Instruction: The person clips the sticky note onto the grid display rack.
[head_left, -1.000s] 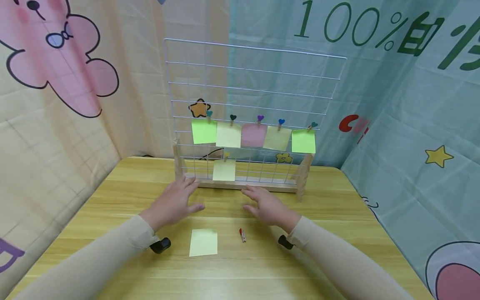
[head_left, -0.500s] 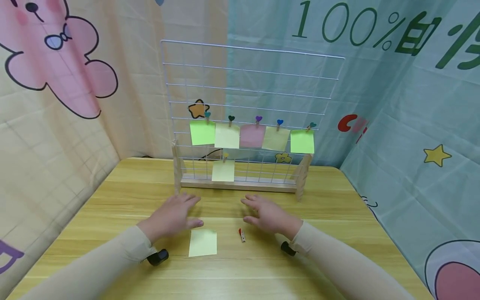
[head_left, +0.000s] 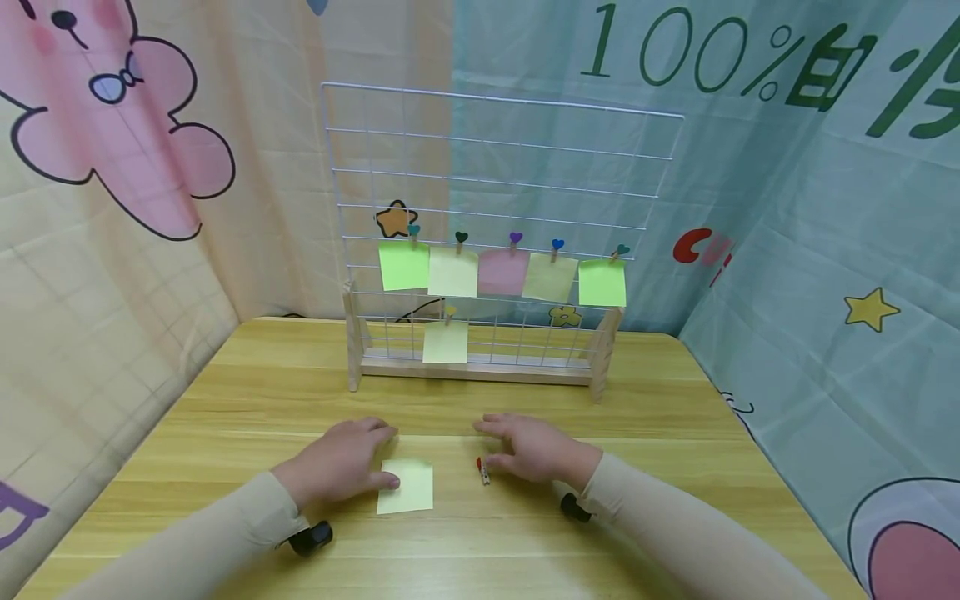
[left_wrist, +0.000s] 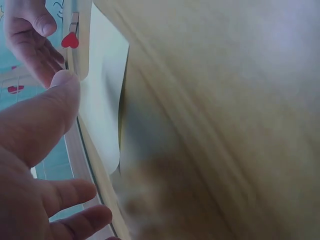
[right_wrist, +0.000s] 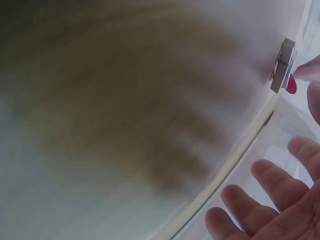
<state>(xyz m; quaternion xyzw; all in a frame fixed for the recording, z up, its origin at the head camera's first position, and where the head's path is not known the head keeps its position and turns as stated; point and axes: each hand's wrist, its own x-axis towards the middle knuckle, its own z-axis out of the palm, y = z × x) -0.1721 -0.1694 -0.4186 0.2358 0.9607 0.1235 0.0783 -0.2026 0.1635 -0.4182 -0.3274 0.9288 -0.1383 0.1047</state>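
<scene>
A pale yellow sticky note lies on the table, and its edge curls up a little in the left wrist view. My left hand hovers at the note's left side, thumb over the paper, fingers spread and holding nothing. Right of the note lies a small wooden clothespin with a red heart, also seen in the right wrist view as a clothespin near the fingertips. Beside it is my right hand, fingers loosely extended, its thumb close to the clothespin. Whether that thumb touches it I cannot tell.
Behind the hands stands a white wire grid rack on a wooden base. Several notes hang in its upper row, including a pink note, each under a heart clothespin. One pale note hangs lower. Printed curtains surround the wooden table.
Both hands have drawn back from the rack toward the person and lowered. The left is now at the note, the right at the clothespin. Note and clothespin stay in place.
</scene>
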